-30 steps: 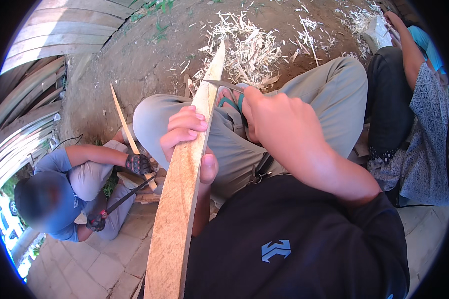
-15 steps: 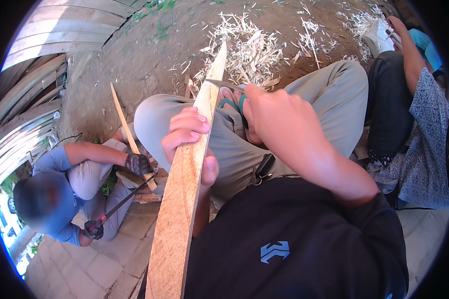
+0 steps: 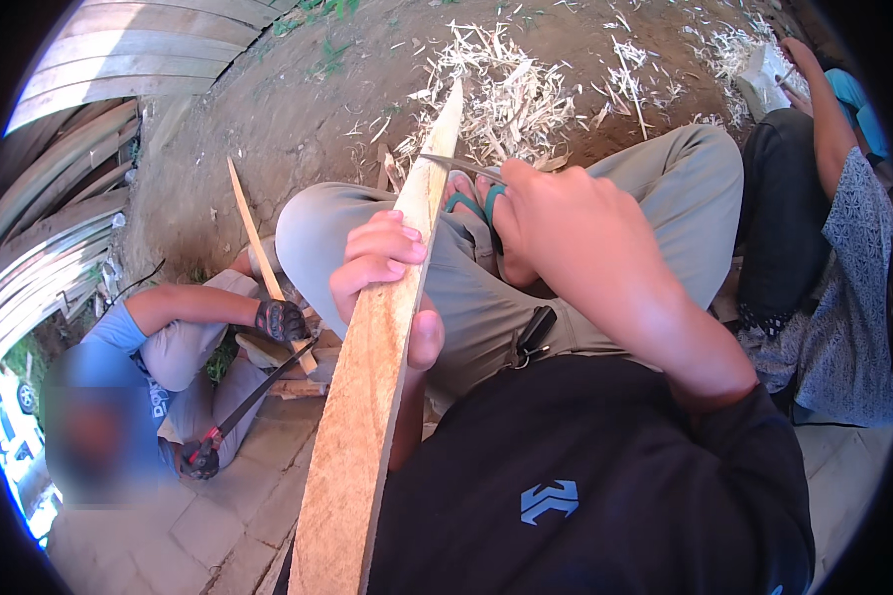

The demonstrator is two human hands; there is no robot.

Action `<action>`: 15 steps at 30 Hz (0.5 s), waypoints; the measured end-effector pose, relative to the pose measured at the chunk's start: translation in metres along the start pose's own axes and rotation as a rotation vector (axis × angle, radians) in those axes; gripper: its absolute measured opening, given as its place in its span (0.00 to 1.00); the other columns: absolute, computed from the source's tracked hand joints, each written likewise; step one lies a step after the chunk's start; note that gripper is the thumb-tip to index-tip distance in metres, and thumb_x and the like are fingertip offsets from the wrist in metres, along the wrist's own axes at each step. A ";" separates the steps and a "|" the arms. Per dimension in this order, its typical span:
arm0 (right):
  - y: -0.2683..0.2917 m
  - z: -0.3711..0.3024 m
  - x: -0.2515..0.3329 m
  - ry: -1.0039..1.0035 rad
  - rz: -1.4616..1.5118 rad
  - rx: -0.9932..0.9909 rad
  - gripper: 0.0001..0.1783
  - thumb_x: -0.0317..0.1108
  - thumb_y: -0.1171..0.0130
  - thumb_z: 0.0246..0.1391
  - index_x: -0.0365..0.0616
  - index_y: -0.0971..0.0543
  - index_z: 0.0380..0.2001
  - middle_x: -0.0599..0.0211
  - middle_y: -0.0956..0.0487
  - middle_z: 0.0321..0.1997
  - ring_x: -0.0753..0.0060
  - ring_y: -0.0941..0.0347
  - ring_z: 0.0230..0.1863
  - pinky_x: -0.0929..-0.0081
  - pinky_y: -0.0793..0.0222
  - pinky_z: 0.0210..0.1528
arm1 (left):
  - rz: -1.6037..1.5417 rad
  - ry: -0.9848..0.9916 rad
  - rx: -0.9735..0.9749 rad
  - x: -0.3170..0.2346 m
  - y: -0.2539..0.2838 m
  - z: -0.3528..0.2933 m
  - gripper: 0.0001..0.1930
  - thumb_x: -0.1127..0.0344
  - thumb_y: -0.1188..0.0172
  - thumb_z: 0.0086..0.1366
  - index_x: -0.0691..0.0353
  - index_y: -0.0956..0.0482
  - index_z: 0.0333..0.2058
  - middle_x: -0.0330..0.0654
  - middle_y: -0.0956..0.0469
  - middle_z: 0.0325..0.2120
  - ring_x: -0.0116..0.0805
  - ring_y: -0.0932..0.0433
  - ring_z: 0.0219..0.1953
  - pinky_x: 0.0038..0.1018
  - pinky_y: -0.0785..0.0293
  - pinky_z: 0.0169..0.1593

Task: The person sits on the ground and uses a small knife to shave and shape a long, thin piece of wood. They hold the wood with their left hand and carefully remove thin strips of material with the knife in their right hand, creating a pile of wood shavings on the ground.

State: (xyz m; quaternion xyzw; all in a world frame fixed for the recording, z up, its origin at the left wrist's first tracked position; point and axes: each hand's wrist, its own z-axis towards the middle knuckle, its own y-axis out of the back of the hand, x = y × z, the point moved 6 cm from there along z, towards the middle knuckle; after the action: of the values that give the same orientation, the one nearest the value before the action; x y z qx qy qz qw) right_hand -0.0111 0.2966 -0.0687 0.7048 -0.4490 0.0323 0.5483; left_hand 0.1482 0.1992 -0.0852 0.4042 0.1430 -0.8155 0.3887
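A long, pale wooden board (image 3: 362, 397) runs from the lower edge up to a narrow, pointed tip over the ground ahead. My left hand (image 3: 387, 263) is wrapped round it below the tapered part, fingers on top and thumb at the right edge. My right hand (image 3: 556, 203) is closed on a knife, its handle hidden in my fist. The dark knife blade (image 3: 456, 162) lies across the tapered part, touching the wood a little below the tip.
Wood shavings (image 3: 501, 99) are heaped beyond my sandalled feet. At left, a gloved co-worker holds a machete (image 3: 253, 397) against a pointed stake (image 3: 248, 218). Another person sits close at right beside a pale block (image 3: 764, 79). Stacked planks (image 3: 60, 188) line the far left.
My knife stays on the tapered wood, its blade slightly lower along it. The whole view has shifted a little. The left co-worker's machete hand has moved slightly.
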 end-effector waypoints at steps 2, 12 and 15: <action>-0.010 0.011 -0.003 0.036 0.011 -0.025 0.08 0.25 0.42 0.55 0.39 0.21 0.39 0.49 0.15 0.31 0.45 0.15 0.38 0.53 0.19 0.40 | -0.007 -0.004 -0.062 0.001 0.002 -0.002 0.22 0.51 0.39 0.58 0.57 0.35 0.44 0.46 0.28 0.36 0.44 0.27 0.43 0.53 0.35 0.61; -0.010 0.003 -0.002 0.026 -0.036 -0.038 0.09 0.25 0.42 0.54 0.40 0.21 0.39 0.49 0.15 0.31 0.45 0.15 0.36 0.53 0.19 0.38 | 0.013 -0.019 -0.010 -0.002 0.001 -0.001 0.22 0.53 0.40 0.59 0.57 0.36 0.44 0.46 0.28 0.36 0.44 0.27 0.43 0.52 0.35 0.61; -0.006 0.001 -0.003 0.029 -0.041 -0.042 0.09 0.26 0.43 0.56 0.40 0.21 0.40 0.50 0.15 0.31 0.45 0.15 0.37 0.53 0.19 0.38 | 0.012 -0.015 -0.015 0.002 -0.001 -0.002 0.22 0.52 0.40 0.59 0.57 0.36 0.44 0.46 0.28 0.36 0.43 0.28 0.43 0.52 0.35 0.61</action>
State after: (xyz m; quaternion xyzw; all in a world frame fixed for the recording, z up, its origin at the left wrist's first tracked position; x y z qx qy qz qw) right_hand -0.0098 0.2973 -0.0753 0.7017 -0.4269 0.0219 0.5700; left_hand 0.1482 0.2000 -0.0880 0.3961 0.1436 -0.8150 0.3978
